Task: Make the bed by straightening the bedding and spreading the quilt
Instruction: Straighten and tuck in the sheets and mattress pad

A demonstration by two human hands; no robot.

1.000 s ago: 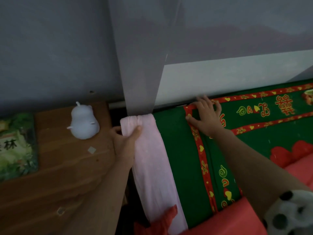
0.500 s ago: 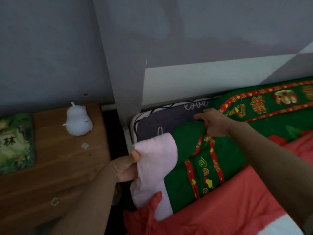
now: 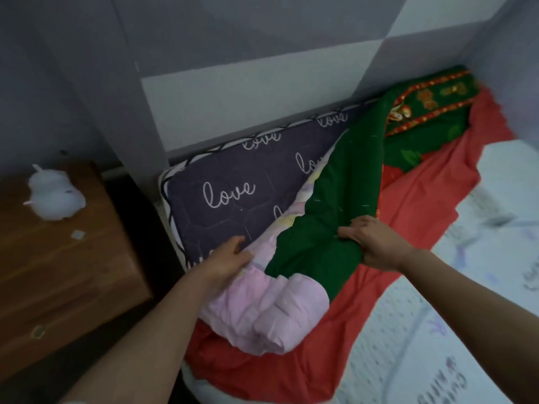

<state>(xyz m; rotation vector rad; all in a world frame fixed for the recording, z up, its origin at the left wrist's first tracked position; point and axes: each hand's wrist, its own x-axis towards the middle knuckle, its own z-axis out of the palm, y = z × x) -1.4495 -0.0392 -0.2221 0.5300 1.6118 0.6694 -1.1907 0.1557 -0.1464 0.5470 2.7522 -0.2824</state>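
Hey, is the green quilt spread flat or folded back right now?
Folded back and bunched: the green quilt lies rolled diagonally, baring the dark mattress corner; the right hand grips it.

Quilt (image 3: 344,199) on the mattress (image 3: 221,205), nightstand (image 3: 73,272) left of the mattress, figurine (image 3: 54,196) on the nightstand.

One left hand (image 3: 230,259), one right hand (image 3: 374,243), one quilt (image 3: 335,214), one sheet (image 3: 408,223), one mattress (image 3: 227,205), one nightstand (image 3: 73,272), one figurine (image 3: 54,196).

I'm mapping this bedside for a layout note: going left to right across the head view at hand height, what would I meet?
White figurine → left hand → green quilt → right hand → red sheet → white patterned bedding.
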